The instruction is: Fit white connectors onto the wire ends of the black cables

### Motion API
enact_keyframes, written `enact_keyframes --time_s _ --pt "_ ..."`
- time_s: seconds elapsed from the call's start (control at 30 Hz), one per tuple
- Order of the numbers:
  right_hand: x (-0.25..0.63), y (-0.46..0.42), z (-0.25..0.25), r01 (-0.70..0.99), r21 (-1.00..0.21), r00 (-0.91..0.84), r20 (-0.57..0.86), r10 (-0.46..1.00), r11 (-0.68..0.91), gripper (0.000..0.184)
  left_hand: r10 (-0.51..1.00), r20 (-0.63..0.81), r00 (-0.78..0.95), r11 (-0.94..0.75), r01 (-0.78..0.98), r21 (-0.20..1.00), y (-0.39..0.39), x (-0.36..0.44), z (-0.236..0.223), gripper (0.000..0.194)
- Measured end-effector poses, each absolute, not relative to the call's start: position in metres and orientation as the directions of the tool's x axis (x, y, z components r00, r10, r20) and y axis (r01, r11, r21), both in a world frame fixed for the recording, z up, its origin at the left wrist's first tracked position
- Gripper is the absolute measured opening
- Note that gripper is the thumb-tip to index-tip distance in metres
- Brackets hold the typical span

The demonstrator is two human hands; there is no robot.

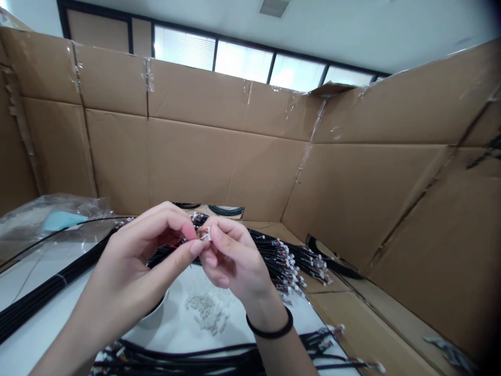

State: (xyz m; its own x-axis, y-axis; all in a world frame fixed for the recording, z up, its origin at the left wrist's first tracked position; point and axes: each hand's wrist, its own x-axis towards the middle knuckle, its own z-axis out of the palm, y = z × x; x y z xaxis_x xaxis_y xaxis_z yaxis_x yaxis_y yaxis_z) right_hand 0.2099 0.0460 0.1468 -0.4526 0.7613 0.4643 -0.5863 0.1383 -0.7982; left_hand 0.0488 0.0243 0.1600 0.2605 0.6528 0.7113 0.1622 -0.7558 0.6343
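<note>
Left hand (129, 274) and right hand (235, 263) meet close together, fingertips (198, 246) pinching a small white wire connector (205, 235). Its fine leads could bend or slip if the grip loosens. Loose white connectors (205, 308) lie just below, black wire bundles (282, 258) crowd the right, and cardboard walls (219, 167) box in the far side.

**Daylight from far windows lights a cardboard-walled work area**

The windows (242, 65) burn out white along the far side, while soft, even light leaves only faint shadows around the hands (125, 277). Plastic sheeting (50, 224) at left shows a pale glare. The wide lens bows the cardboard walls (195, 156) toward the frame edges, and the right corners darken.
</note>
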Motion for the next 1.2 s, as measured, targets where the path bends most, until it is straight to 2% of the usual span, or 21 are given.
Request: enact_keyframes --time_s 0.13,0.27,0.37,0.5,0.57,0.8,1.03,1.2 --pt "0.2090 0.0478 0.1454 -0.609 -0.777 -0.444 0.500 0.743 0.158 0.024 0.543 0.832 0.114 -0.821 0.282 0.497 0.0241 0.0539 0.1560 0.011" --pt "0.2089 0.0500 0.1444 -0.600 -0.780 -0.439 0.505 0.743 0.175 0.025 0.463 0.885 0.037 -0.828 0.376 0.417 0.0236 0.0574 0.1537 0.017" --pt "0.2085 0.0505 0.1449 -0.589 -0.792 -0.430 0.477 0.767 0.162 0.028 0.407 0.912 0.049 -0.846 0.396 0.357 0.0248 0.0579 0.1536 0.017" --pt "0.2074 0.0498 0.1461 -0.584 -0.794 -0.393 0.457 0.798 0.167 0.032 0.301 0.944 0.138 -0.881 0.420 0.220 0.0245 0.0552 0.1540 0.021" --pt "0.2071 0.0492 0.1464 -0.586 -0.790 -0.375 0.464 0.802 0.183 0.032 0.294 0.939 0.177 -0.878 0.439 0.192 0.0231 0.0536 0.1544 0.020" --pt "0.2067 0.0461 0.1488 -0.565 -0.798 -0.342 0.460 0.819 0.212 0.031 0.387 0.908 0.160 -0.856 0.427 0.290 0.0213 0.0532 0.1548 0.014" --pt "0.2049 0.0438 0.1494 -0.579 -0.791 -0.328 0.449 0.831 0.199 0.027 0.530 0.846 0.060 -0.815 0.312 0.489 0.0237 0.0556 0.1521 0.014" --pt "0.2046 0.0443 0.1494 -0.565 -0.798 -0.318 0.447 0.836 0.212 0.027 0.646 0.762 0.053 -0.755 0.194 0.627 0.0243 0.0534 0.1530 0.016"
